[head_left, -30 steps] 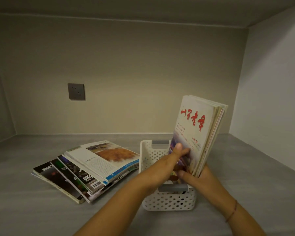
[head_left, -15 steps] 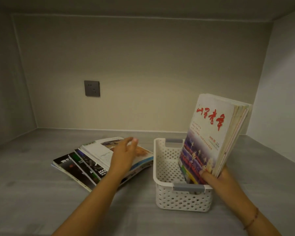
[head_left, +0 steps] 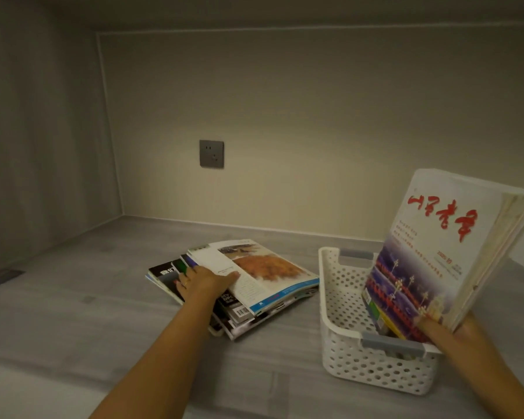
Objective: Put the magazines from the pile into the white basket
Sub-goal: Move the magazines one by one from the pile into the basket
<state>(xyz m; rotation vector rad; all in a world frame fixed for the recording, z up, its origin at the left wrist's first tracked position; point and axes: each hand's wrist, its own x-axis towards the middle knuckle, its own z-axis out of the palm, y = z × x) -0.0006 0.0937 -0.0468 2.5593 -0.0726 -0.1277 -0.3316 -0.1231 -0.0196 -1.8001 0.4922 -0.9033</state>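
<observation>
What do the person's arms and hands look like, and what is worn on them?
The left forearm and right forearm are bare, with no sleeves in view. The left hand seems to wear a thin ring on one finger, though blur leaves this uncertain. The visible part of the right hand is bare.

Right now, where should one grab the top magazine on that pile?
By its left edge, coming from the left, where the left hand rests. The top magazine lies flat on a fanned pile, so that edge steps above the covers beneath, probably leaving room for fingers under it; the white basket stands near its right side.
</observation>
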